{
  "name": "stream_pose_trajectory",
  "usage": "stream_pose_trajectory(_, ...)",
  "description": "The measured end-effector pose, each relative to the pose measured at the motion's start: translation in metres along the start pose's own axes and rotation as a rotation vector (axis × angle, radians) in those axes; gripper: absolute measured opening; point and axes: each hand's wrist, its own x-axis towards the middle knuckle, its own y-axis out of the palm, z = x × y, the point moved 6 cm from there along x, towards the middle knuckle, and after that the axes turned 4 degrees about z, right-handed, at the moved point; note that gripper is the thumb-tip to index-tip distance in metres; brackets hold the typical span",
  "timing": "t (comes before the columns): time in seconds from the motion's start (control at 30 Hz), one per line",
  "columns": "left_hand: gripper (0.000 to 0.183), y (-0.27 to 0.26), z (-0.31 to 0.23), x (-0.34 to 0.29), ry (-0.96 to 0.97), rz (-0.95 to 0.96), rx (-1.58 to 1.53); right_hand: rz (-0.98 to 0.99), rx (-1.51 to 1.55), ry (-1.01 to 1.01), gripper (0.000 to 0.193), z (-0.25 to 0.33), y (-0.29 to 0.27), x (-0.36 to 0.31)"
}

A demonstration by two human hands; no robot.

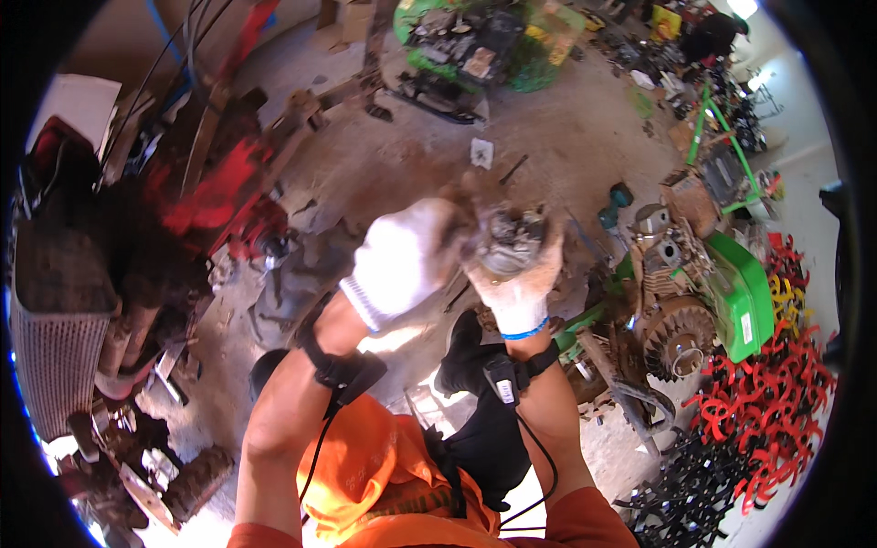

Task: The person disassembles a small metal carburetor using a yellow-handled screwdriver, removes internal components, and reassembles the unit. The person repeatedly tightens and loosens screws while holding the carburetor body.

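Note:
A small, dirty grey metal engine part (510,239), like a carburettor, is raised in front of me above a dusty concrete floor. My right hand (521,283), in a soiled white glove, cups it from below and grips it. My left hand (406,256), also in a white glove, presses against the part's left side with its fingers curled onto it. Both wrists carry black strapped devices with cables running down my forearms.
A red machine (215,187) with rusty parts stands at the left. A green engine (708,292) with a rusty flywheel sits at the right, beside piles of red tines (776,402) and black tines (690,498). More engine scrap (470,46) lies at the far end.

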Motion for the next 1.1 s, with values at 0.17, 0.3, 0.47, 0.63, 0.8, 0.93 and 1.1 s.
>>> stream_pose_trajectory(0.17,0.012,0.003,0.033,0.005,-0.460,-0.104,-0.838,-0.159,-0.183,-0.081,0.066,0.013,-0.020,-0.002)
stream_pose_trajectory(0.3,0.016,0.005,0.044,0.003,-0.587,-0.111,-1.009,-0.346,-0.210,-0.083,0.059,0.019,-0.030,-0.009)
stream_pose_trajectory(0.47,0.021,0.012,0.037,-0.003,-0.509,0.079,-0.742,-0.322,-0.323,-0.098,0.058,0.029,-0.025,-0.016)
stream_pose_trajectory(0.63,0.036,0.012,0.035,-0.006,-0.476,0.111,-0.787,-0.199,-0.313,-0.101,0.057,0.038,-0.018,-0.015)
stream_pose_trajectory(0.8,0.048,0.013,0.034,-0.008,-0.406,0.154,-0.651,-0.288,-0.318,-0.122,0.055,0.037,-0.016,-0.018)
stream_pose_trajectory(0.93,0.042,0.006,0.027,-0.009,-0.362,0.042,-0.535,-0.366,-0.533,-0.197,0.053,0.034,-0.012,-0.020)
stream_pose_trajectory(1.1,0.041,-0.009,0.003,-0.008,-0.248,0.010,-0.392,-0.273,-0.879,-0.289,0.048,0.028,-0.003,-0.013)
